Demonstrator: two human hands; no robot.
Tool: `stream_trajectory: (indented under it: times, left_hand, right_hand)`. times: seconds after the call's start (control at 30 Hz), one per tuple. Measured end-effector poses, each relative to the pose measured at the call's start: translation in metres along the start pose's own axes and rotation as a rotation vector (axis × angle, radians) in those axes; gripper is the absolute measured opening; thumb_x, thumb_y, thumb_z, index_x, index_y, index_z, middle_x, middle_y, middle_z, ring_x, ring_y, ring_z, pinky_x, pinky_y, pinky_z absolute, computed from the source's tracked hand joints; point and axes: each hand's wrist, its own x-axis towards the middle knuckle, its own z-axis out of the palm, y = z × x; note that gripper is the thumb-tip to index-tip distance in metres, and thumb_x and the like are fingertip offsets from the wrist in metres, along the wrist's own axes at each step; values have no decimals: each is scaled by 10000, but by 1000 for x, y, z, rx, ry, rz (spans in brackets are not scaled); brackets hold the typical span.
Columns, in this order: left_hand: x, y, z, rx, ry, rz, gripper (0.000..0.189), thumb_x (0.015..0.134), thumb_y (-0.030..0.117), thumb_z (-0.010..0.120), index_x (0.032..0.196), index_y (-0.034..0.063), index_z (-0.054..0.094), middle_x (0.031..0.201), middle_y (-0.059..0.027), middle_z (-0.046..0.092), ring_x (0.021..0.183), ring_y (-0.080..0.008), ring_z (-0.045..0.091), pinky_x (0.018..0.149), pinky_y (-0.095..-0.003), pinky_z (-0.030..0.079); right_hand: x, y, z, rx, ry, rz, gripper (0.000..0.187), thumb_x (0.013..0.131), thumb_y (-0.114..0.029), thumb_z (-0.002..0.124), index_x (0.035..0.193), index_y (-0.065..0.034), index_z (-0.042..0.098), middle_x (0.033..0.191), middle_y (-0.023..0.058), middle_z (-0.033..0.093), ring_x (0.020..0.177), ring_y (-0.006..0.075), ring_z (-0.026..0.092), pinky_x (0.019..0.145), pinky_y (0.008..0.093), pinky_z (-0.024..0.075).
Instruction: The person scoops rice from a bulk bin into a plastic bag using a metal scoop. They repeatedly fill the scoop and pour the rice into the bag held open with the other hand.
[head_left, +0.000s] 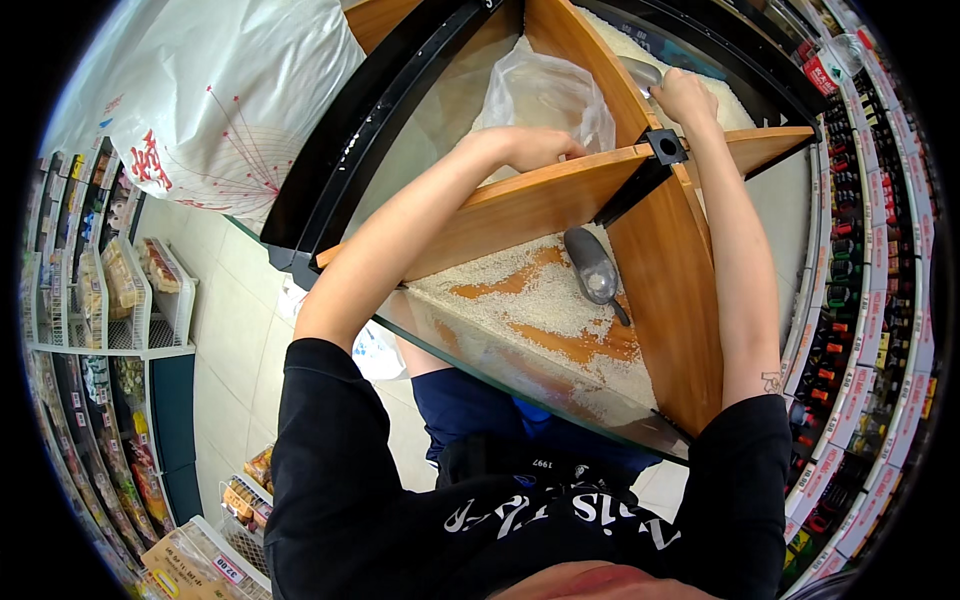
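Observation:
My left hand (536, 148) reaches over a wooden divider (555, 176) into the far left compartment of a rice bin. It is beside a clear plastic bag (551, 94); the fingertips are partly hidden, so its hold on the bag cannot be told. In the far right compartment, my right hand (684, 96) grips a metal scoop (639, 73) at the white rice (731, 105). A second scoop (592, 266), dark grey, lies on the thin layer of rice (487, 274) in the near compartment, some grains in it.
The bin has black rims (390, 90) and a glass front panel (525, 375) close to my body. A large white plastic bag (247, 90) stands at the upper left. Store shelves with bottles (832, 300) line the right, and racks of packaged food (120, 285) are at the left.

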Motion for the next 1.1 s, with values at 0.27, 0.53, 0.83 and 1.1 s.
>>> stream_trajectory:
  times: [0.27,0.53,0.83,1.1]
  left_hand:
    - [-1,-3,-2,-73,155,-32,308,861,258,565,1049,16,589,917,-121,651,838,-219,611,750,-337,472]
    - [-3,6,-9,-150,232,-283,462,868,442,503,990,21,647,748,-87,618,660,-178,574,607,-317,470]
    - [-7,5,-13,-355,436,-98,290,860,284,557,989,48,665,646,-4,586,513,-82,480,492,-246,408]
    - [-6,4,-14,-399,504,32,245,809,168,623,1034,73,601,1012,-3,614,610,-54,495,521,-217,403]
  right_hand:
    - [-1,-1,-1,-1,12,-16,388,844,-345,573,1051,-21,628,1071,202,638,1016,341,609,828,444,490]
    - [-1,-1,-3,14,-13,9,389,835,-341,574,1049,-20,631,1066,207,639,1009,346,612,825,446,491]
    - [0,0,-3,4,-31,1,392,842,-342,563,1052,-20,634,1063,203,642,1003,342,614,820,445,492]
    - [1,1,0,4,2,-11,377,836,-324,572,1027,-8,646,1046,205,647,988,348,618,811,445,496]
